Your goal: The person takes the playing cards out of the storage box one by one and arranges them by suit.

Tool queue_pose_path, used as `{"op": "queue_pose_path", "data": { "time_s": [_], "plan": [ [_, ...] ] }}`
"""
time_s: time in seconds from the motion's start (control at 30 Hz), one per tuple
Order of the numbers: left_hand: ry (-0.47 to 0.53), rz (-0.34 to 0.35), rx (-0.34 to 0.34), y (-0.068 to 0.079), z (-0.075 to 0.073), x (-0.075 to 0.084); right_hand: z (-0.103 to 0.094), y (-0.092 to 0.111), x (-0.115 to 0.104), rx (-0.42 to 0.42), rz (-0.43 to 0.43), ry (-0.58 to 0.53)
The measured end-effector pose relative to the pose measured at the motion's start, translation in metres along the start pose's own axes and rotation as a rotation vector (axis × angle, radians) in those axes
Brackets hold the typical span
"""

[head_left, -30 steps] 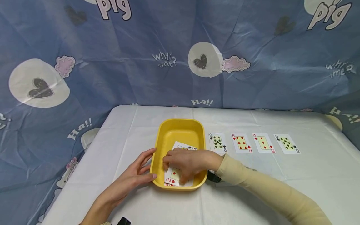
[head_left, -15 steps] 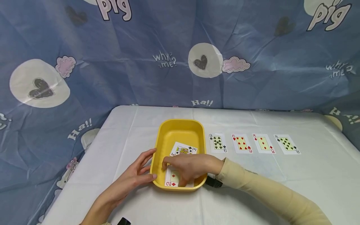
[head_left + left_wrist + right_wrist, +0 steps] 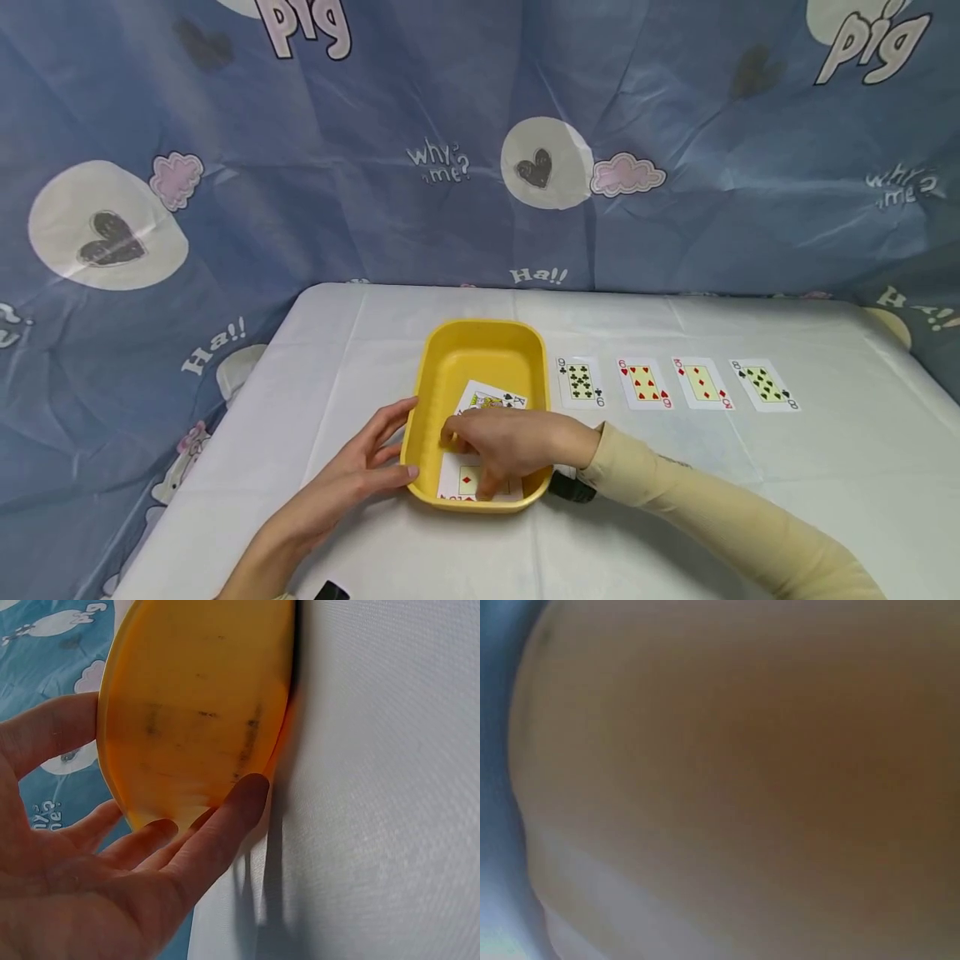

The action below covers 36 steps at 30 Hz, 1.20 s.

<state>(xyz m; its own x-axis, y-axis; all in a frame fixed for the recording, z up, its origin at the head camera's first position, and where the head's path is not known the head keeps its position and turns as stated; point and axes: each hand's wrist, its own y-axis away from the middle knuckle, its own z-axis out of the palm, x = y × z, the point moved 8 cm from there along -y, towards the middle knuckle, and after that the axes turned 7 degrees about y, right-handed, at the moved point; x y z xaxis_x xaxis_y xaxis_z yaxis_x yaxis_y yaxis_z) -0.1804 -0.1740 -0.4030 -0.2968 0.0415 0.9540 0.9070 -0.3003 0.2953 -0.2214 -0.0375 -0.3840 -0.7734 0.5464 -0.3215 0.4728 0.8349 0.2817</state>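
A yellow tray stands on the white-covered table. My left hand steadies its left side, fingers spread; the left wrist view shows fingertips against the tray's wall. Inside it, my right hand reaches down with its index finger curled and its thumb on a playing card with red diamonds, which it pinches near the tray's front end. A king of spades lies just beyond those fingers, partly hidden by the hand. The right wrist view is filled by a blurred surface close to the camera.
Right of the tray, a row of playing cards lies face up: a nine of clubs, a six of hearts, a card of diamonds and an eight of spades. A blue printed curtain hangs behind the table.
Under my right hand, the cards have shifted: the two of diamonds' corner no longer shows, and more of the king is uncovered. My left hand keeps its place on the tray.
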Motion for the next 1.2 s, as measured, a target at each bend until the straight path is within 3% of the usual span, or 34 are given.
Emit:
{"op": "queue_pose_path", "data": {
  "time_s": [0.43,0.7,0.9,1.2],
  "plan": [
    [0.015,0.012,-0.044,0.001,0.004,0.001,0.006,-0.002,0.005,0.025,-0.058,-0.011],
    [0.027,-0.006,-0.134,0.004,0.011,0.002,-0.008,-0.003,0.011,0.153,-0.105,-0.140],
    [0.053,-0.017,-0.154,0.007,0.012,0.001,-0.018,-0.004,0.013,0.270,-0.158,-0.209],
    [0.067,-0.017,-0.116,0.004,0.010,0.001,-0.036,-0.006,0.030,0.447,-0.068,-0.299]
  ]
}}
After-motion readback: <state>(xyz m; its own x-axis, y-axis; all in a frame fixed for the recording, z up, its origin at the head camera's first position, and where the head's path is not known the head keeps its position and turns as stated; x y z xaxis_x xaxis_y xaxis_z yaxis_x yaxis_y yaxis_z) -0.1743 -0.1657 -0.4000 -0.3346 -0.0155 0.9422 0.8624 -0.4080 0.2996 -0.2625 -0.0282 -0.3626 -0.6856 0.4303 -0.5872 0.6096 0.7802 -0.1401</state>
